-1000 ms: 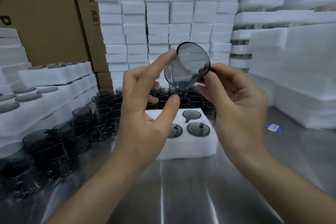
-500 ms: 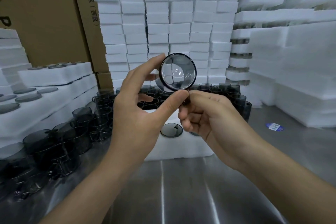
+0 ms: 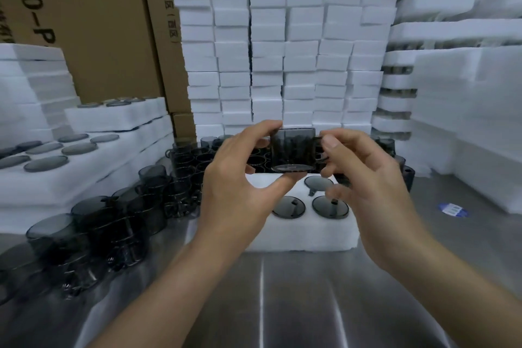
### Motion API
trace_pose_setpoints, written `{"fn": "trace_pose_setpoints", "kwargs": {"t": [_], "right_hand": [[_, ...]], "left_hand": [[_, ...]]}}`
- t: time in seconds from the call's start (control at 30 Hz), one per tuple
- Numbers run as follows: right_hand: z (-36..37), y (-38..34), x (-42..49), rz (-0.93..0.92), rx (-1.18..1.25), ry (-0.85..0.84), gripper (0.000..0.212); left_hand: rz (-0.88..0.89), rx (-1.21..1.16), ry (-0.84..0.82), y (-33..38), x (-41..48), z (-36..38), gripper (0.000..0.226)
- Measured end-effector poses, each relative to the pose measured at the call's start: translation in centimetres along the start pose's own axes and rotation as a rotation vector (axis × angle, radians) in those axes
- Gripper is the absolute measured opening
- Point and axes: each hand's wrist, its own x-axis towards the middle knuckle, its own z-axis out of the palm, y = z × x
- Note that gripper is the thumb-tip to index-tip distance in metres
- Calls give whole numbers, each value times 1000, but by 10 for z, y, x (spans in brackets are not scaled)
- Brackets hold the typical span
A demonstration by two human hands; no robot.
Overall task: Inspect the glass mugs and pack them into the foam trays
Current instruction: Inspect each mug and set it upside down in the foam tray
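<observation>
The steel table (image 3: 282,305) lies nearest, under my forearms. Above it my left hand (image 3: 237,178) is curved wide around a smoky grey glass mug (image 3: 293,150), forefinger on its top edge and thumb pressed under its lower edge. My right hand (image 3: 364,178) meets it from the other side, thumb and fingertips pinching the handle, the other fingers loosely curled below. The mug hangs in the air between both hands, its wall vertical; I cannot tell whether rim or base is uppermost. Just beneath and beyond my fingers sits a white foam tray (image 3: 305,234) with three packed mugs (image 3: 330,207) showing as dark discs in its holes, under my right fingers. To the left of my left hand, loose mugs (image 3: 93,223) crowd the table, and more stand behind the held mug. Well to the right of my right hand lies a blue label (image 3: 453,209). Farther left are filled foam trays (image 3: 84,155), then a wall of stacked foam blocks (image 3: 268,51) and cardboard boxes (image 3: 99,22).
</observation>
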Motion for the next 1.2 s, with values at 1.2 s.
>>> {"fn": "trace_pose_setpoints", "kwargs": {"t": [1.2], "right_hand": [[-7,10,3,-779,-690,19,59]], "left_hand": [[-256,-469,-289,6,23,-23,52]]}}
